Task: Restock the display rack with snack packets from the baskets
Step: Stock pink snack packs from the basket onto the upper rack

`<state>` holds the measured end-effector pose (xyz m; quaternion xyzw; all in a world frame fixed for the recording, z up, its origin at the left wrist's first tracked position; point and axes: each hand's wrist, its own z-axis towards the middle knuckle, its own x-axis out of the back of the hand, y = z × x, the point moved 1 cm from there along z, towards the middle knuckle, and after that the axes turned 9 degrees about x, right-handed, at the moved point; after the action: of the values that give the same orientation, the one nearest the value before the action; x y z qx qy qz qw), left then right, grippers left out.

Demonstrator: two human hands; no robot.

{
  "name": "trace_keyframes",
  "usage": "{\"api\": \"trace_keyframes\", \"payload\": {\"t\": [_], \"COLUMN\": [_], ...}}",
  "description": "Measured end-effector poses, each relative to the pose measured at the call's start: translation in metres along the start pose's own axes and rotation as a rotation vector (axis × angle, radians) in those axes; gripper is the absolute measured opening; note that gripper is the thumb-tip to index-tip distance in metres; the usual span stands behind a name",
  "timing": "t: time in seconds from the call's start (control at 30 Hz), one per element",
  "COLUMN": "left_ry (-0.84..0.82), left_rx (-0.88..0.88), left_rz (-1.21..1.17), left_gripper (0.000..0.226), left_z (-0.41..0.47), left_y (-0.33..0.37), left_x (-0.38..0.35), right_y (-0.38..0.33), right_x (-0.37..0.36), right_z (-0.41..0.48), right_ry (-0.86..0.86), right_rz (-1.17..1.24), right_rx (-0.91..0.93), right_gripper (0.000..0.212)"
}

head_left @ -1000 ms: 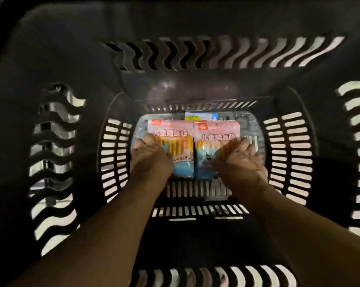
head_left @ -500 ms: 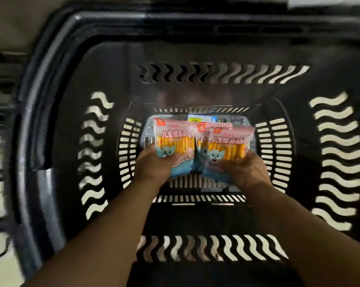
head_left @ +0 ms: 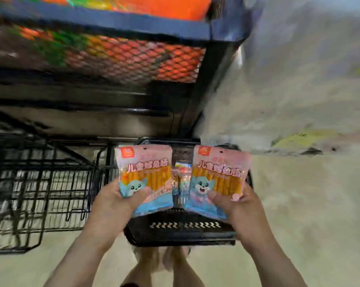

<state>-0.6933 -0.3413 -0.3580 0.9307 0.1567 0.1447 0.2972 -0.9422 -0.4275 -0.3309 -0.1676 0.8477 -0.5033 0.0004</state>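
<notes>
Pink and pale-blue foil fills the middle of my feed: 2 snack packets, each printed with orange sticks and a cartoon animal. The left hand (head_left: 115, 200) grips the left packet (head_left: 146, 172) by its lower corner, with the thumb curled over the front and the fingers out of sight behind it. The right hand (head_left: 240, 206) holds the right packet (head_left: 216, 175) the same way, its thumb pressed on the print just below the cartoon face. I see both packets upright, side by side with a narrow gap between them, held above the black plastic basket (head_left: 183, 230), which sits on the pale floor (head_left: 299, 204). Through that gap I can make out spare packets (head_left: 183, 179) down in the basket, too blurred to count. Behind the basket stands the display rack (head_left: 104, 36), with a blue-edged shelf and orange and green bags (head_left: 154, 59) behind its black mesh front. Left of the basket is a low black wire rack (head_left: 40, 183).
</notes>
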Motion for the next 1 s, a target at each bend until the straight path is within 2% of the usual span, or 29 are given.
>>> {"api": "trace_keyframes", "payload": {"t": [0.1, 0.27, 0.4, 0.5, 0.57, 0.73, 0.93, 1.0], "left_ry": [-0.018, -0.052, -0.034, 0.012, 0.045, 0.137, 0.258, 0.289], "left_rx": [-0.083, -0.275, -0.466, -0.541, -0.589, -0.653, -0.658, -0.642], "left_rz": [0.038, -0.036, -0.03, -0.055, -0.082, -0.185, -0.222, -0.229], "left_gripper": [0.02, 0.024, 0.024, 0.024, 0.024, 0.029, 0.028, 0.027], "left_z": [-0.064, -0.157, -0.217, -0.247, -0.265, -0.306, -0.343, -0.351], "left_y": [0.053, 0.126, 0.17, 0.196, 0.212, 0.237, 0.235, 0.23], "left_x": [0.026, 0.059, 0.083, 0.102, 0.112, 0.131, 0.158, 0.167], "right_y": [-0.077, -0.178, -0.235, -0.271, -0.292, -0.341, -0.373, -0.375], "right_x": [0.002, 0.003, 0.003, 0.001, 0.0, 0.002, -0.01, -0.018], "right_z": [-0.043, -0.106, -0.148, -0.166, -0.171, -0.176, -0.182, -0.185], "right_ry": [-0.011, 0.06, 0.038, 0.034, 0.006, -0.096, -0.235, -0.269], "right_rz": [-0.011, -0.009, 0.046, 0.122, 0.1, 0.095, 0.131, 0.139], "right_rx": [0.078, 0.232, 0.366, 0.42, 0.459, 0.613, 0.646, 0.651], "right_gripper": [0.033, 0.034, 0.031, 0.024, 0.027, 0.03, 0.044, 0.042]}}
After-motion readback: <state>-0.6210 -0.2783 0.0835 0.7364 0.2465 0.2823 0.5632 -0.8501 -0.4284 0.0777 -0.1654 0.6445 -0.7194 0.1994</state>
